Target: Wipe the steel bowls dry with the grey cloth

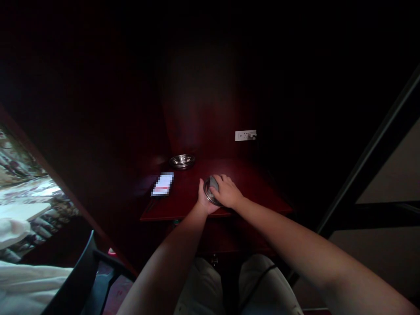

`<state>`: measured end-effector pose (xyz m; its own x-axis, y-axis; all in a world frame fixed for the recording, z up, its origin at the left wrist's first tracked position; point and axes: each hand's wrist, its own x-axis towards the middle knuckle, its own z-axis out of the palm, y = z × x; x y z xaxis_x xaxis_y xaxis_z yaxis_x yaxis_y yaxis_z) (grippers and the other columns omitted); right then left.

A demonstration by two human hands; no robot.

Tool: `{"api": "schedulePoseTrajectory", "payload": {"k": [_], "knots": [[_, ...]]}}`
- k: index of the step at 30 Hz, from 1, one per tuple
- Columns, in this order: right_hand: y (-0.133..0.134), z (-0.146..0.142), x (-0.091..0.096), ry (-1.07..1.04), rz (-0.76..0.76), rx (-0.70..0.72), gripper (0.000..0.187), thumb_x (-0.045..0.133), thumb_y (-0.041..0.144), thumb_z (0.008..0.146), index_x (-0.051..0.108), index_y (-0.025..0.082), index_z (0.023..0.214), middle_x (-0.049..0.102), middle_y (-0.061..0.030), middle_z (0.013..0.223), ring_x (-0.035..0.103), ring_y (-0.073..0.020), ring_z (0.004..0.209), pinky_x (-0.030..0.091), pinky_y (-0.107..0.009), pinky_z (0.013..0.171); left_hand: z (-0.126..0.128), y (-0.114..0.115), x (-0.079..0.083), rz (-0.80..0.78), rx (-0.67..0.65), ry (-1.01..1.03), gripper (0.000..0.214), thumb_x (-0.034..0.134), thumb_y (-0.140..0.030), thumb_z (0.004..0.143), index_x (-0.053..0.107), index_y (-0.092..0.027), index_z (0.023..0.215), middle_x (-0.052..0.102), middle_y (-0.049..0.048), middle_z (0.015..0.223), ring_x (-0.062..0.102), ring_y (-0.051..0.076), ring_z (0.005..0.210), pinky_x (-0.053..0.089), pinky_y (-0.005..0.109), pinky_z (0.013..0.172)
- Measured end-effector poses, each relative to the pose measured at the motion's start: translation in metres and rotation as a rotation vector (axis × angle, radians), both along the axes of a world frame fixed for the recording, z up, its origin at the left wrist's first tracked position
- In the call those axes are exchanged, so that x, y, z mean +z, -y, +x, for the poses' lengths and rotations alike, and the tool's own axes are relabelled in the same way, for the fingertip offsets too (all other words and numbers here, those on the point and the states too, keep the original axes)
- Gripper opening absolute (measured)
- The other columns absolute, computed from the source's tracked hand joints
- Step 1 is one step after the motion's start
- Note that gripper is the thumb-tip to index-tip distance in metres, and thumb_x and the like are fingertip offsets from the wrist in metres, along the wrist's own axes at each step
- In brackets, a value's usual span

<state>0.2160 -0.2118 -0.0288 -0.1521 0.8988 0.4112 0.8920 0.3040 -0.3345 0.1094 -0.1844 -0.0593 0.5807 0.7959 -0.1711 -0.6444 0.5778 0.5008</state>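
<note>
A small round metal dish [210,191] sits near the front edge of a dark red wooden table [256,188]. My left hand [203,202] curls around its left and near side. My right hand [227,191] lies over its top and right side with the fingers bent onto it. Most of the dish is hidden under the two hands.
A second shiny metal dish [182,161] stands at the back of the table. A lit phone [162,184] lies to the left of my hands. A white wall socket [245,135] with a plug is behind. A dark chair [78,280] stands at lower left.
</note>
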Motion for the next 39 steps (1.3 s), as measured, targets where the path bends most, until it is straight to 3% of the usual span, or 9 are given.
{"api": "schedulePoseTrajectory", "payload": {"k": [7,12,16,22,28,39], "knots": [[0.004,0.014,-0.004,0.168,0.189,0.263,0.055,0.052,0.039,0.081,0.042,0.018,0.132,0.040,-0.0157,0.133,0.037,-0.0303,0.120,0.033,-0.046,0.100,0.005,-0.005,-0.006,0.059,0.096,0.060,0.055,0.043,-0.064,0.078,0.063,-0.016,0.095,0.068,0.0088,0.094,0.060,0.027,0.102,0.041,0.043,0.095],[0.004,0.016,-0.014,0.169,0.289,0.334,0.050,0.054,0.035,0.080,0.049,0.018,0.127,0.039,-0.0142,0.137,0.030,-0.0310,0.126,0.024,-0.048,0.106,0.006,-0.004,-0.005,0.070,0.122,0.099,0.052,0.045,-0.060,0.079,0.062,-0.015,0.098,0.067,0.0089,0.094,0.059,0.027,0.103,0.040,0.042,0.096],[0.004,0.010,-0.017,0.086,0.307,0.306,0.043,0.054,0.032,0.079,0.054,0.020,0.121,0.045,-0.0113,0.132,0.033,-0.0293,0.124,0.025,-0.046,0.105,0.005,-0.004,-0.006,0.067,0.140,0.114,0.050,0.044,-0.059,0.080,0.063,-0.015,0.094,0.067,0.0091,0.092,0.059,0.028,0.105,0.040,0.042,0.097],[0.001,-0.003,0.000,0.066,0.172,0.145,0.038,0.050,0.038,0.082,0.056,0.022,0.115,0.051,-0.0102,0.118,0.043,-0.0275,0.110,0.037,-0.043,0.093,0.004,-0.006,-0.007,0.050,0.023,0.114,0.058,0.042,-0.065,0.078,0.060,-0.016,0.102,0.065,0.0113,0.106,0.054,0.031,0.113,0.036,0.046,0.099],[-0.014,-0.016,0.014,0.090,-0.118,-0.041,0.041,0.044,0.049,0.082,0.055,0.024,0.113,0.050,-0.0128,0.116,0.047,-0.0324,0.105,0.041,-0.049,0.084,0.003,-0.004,-0.003,0.029,-0.083,0.170,0.074,0.038,-0.070,0.075,0.050,-0.015,0.122,0.057,0.0141,0.123,0.048,0.034,0.120,0.032,0.051,0.100],[-0.035,-0.020,0.019,-0.050,-0.233,-0.112,0.038,0.041,0.048,0.085,0.059,0.027,0.111,0.054,-0.0120,0.116,0.049,-0.0326,0.109,0.041,-0.049,0.085,0.003,-0.009,-0.010,-0.023,0.003,0.078,0.075,0.038,-0.073,0.073,0.053,-0.017,0.120,0.062,0.0125,0.114,0.053,0.034,0.113,0.035,0.052,0.096]]}}
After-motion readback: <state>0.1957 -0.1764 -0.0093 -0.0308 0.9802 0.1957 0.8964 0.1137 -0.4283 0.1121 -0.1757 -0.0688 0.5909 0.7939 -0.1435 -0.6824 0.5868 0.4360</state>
